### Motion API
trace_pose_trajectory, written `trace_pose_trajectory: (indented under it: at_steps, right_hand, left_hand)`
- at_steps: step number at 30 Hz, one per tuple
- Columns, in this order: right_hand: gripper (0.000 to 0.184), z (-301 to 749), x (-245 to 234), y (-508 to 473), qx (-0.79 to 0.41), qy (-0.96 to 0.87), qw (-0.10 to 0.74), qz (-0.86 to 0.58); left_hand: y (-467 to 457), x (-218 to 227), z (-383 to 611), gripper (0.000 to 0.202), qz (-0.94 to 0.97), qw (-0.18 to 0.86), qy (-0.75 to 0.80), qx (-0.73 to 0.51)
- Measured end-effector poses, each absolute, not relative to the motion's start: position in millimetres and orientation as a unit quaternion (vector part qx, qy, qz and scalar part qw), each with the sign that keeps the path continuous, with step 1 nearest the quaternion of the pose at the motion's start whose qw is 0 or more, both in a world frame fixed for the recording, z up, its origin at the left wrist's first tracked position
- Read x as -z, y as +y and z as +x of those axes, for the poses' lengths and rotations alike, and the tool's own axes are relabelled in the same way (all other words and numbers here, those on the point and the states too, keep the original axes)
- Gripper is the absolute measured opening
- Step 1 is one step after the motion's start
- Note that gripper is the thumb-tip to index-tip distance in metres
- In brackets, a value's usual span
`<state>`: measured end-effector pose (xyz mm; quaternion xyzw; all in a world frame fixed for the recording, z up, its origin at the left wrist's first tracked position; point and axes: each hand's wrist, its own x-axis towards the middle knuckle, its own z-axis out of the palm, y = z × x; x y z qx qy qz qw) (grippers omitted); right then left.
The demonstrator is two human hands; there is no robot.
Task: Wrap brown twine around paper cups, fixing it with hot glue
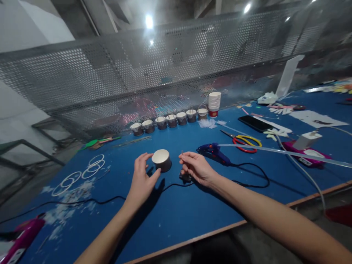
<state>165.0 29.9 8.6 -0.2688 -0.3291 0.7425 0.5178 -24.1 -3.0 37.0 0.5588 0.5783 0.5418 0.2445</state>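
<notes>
A short paper cup (161, 160) with a white inside and a dark outer wall stands upright on the blue table. My left hand (144, 174) is at its left side, thumb and fingers spread apart; I cannot tell whether the fingertips touch it. Right of the cup, my right hand (196, 167) has thumb and forefinger pinched together. A tiny thin tip shows above the pinch, too small to name. Under that hand lies a small dark object (186, 178), partly hidden. A blue glue gun (216, 153) with a long clear glue stick lies further right.
Several small dark-sided cups (171, 121) line the back, some with handles, beside a stack of paper cups (214, 103). Scissors (242, 142), a phone (255, 123) and a pink power strip (305, 154) lie right. White rings (67, 183) lie left. A black cord (96, 200) crosses the table.
</notes>
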Motion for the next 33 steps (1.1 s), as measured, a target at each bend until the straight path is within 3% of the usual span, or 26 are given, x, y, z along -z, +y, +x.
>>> trace_pose_trajectory:
  at_steps: [3,5,11,14,21,26,33]
  right_hand:
    - [0.037,162,-6,30,-0.725,-0.362,0.515,-0.28]
    - [0.033,161,-6,29,-0.682,-0.421,0.514,-0.306]
    - [0.021,165,-10,26,-0.47,-0.625,0.51,-0.359]
    - [0.022,167,-9,22,-0.368,-0.705,0.486,-0.363]
    - [0.019,162,4,3,-0.042,-0.905,0.329,-0.266]
    - [0.019,159,-4,-23,-0.003,-0.948,0.264,-0.176]
    - [0.022,199,-34,-70,-0.041,-0.939,0.33,-0.088]
  left_hand:
    - [13,-25,-29,0.068,0.558,0.288,0.589,-0.508]
    - [22,-16,-28,0.072,0.554,0.315,0.592,-0.494]
    - [37,-15,-26,0.067,0.501,0.348,0.591,-0.529]
    - [32,-21,-28,0.066,0.426,0.422,0.575,-0.557]
    - [14,-28,-30,0.051,0.323,0.56,0.495,-0.58]
    - [9,-32,-31,0.041,0.31,0.574,0.483,-0.584]
    - [6,-36,-34,0.041,0.303,0.581,0.467,-0.593]
